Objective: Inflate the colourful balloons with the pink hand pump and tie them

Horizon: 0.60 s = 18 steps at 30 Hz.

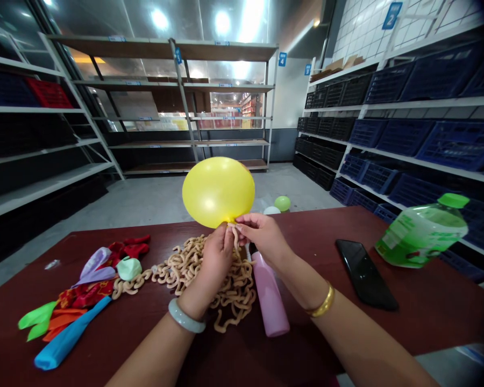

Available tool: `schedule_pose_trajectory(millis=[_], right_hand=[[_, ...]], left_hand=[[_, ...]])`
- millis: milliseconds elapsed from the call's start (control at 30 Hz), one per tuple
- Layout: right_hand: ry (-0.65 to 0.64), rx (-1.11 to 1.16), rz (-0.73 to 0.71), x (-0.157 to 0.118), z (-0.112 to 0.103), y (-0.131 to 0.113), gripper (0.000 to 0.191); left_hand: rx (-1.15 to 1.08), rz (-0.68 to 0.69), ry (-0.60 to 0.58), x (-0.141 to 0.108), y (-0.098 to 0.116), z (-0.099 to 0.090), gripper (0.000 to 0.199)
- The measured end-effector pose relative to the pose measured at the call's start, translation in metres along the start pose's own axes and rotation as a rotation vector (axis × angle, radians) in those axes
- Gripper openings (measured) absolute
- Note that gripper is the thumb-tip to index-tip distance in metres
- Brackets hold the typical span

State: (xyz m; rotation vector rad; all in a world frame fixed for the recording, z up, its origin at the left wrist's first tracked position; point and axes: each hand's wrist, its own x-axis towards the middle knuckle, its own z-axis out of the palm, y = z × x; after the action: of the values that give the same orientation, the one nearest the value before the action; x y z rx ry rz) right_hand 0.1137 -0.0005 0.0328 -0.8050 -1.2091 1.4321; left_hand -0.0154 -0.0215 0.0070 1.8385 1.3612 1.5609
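"What's the balloon (218, 192) like?"

"Yellow, smooth, blown up plump. There's a bright shine low on its left and an orange tint at the upper right edge."

"How does it sit?"

"Body up, neck down, the neck pinched by the fingertips of the left hand (218, 250) and the right hand (262, 234)."

"And the curl (236, 237)?"

"Tan, slim, slightly bent. It hangs just below the neck, between the two hands, lower end down."

"Fastened to the balloon?"

"Can't tell; the fingers cover that spot."
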Motion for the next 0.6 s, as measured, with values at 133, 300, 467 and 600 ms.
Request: schedule_pose_trajectory(millis=[133,300,467,600], right_hand=[[-0.028,-0.112,-0.002,-0.001,-0.003,-0.001,0.016],[0.089,-0.237,-0.096,0.005,-0.008,0.005,0.014],[0.166,-0.168,-0.180,0.011,-0.012,0.010,0.015],[0.238,0.025,-0.179,0.015,-0.014,0.010,0.018]], left_hand=[[0.042,0.012,-0.008,0.000,-0.002,0.001,0.030],[0.023,0.013,-0.043,-0.002,-0.006,0.003,0.031],[-0.007,0.059,-0.106,-0.005,-0.008,0.009,0.031],[-0.003,0.061,-0.162,-0.007,-0.004,0.014,0.037]])
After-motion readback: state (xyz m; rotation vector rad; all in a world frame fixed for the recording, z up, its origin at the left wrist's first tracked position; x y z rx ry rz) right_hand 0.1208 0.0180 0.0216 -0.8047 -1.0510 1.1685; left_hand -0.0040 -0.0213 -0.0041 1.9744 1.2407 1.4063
